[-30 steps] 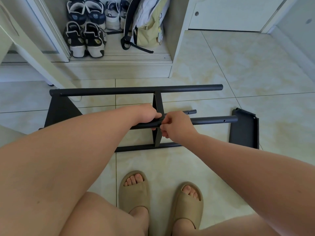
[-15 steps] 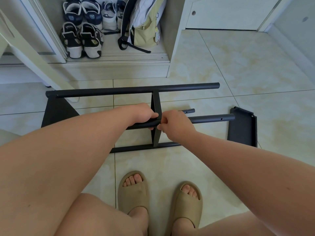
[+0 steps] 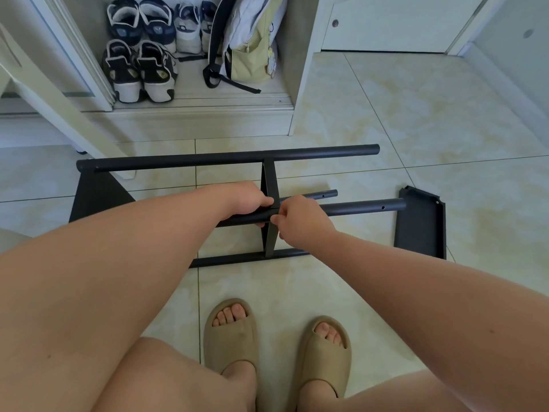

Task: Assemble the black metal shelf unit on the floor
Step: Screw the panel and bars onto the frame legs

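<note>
The open cupboard (image 3: 208, 114) at the far side holds shoes (image 3: 139, 72) in two rows on its left. A backpack (image 3: 249, 49) leans against its right wall, straps trailing on the cupboard floor.

The black shelf frame (image 3: 231, 157) lies flat on the tile floor (image 3: 416, 114), just in front of the cupboard's base, with its long tubes running left to right. A cross strip (image 3: 269, 179) joins them, and a black panel (image 3: 95, 197) closes the left end.

The left hand (image 3: 246, 200) grips the middle tube (image 3: 362, 208), fingers curled round it just left of the strip. The right hand (image 3: 300, 217) is curled at the crossing of tube and strip. What its fingertips pinch cannot be told.

A loose panel (image 3: 420, 224) lies just beyond the tube's free right end. Bare tile stretches to the right and far right. The person's sandals (image 3: 230, 337) stand near the frame's closest bar (image 3: 231, 258).
</note>
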`<move>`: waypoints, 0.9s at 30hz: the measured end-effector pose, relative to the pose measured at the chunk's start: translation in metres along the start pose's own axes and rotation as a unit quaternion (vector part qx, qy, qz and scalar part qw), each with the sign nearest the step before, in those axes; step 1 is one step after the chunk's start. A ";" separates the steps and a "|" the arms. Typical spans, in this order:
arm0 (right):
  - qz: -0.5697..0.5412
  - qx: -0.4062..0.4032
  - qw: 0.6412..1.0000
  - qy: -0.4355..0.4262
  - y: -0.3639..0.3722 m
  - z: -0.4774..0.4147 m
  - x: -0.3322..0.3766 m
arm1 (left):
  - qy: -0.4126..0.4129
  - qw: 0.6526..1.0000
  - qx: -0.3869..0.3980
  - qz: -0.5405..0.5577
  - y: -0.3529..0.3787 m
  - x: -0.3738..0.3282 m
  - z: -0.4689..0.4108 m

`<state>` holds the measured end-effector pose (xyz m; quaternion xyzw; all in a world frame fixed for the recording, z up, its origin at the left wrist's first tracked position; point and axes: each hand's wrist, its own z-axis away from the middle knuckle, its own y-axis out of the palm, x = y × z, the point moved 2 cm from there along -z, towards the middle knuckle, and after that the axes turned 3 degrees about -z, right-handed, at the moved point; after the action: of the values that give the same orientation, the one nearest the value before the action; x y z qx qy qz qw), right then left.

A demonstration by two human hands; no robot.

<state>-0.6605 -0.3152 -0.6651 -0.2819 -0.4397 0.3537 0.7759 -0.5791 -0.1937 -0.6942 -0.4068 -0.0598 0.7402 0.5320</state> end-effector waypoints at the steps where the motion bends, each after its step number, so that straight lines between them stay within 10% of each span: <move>1: 0.016 -0.003 1.000 -0.002 0.001 0.000 0.001 | 0.001 1.000 0.000 -0.001 0.000 0.000 0.000; 8: -0.037 0.019 0.999 0.020 0.005 -0.001 -0.002 | -0.001 1.000 -0.005 -0.007 -0.001 0.000 0.001; 18: 0.213 -0.066 0.972 -0.074 0.009 -0.001 0.002 | -0.007 1.000 0.009 0.008 -0.004 0.001 0.006; 27: 0.047 -0.024 0.998 0.021 0.014 -0.009 -0.004 | -0.013 1.000 0.012 0.009 -0.004 0.003 0.006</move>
<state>-0.6585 -0.3116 -0.6815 -0.3282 -0.4176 0.3736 0.7605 -0.5805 -0.1875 -0.6899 -0.3910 -0.0545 0.7510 0.5294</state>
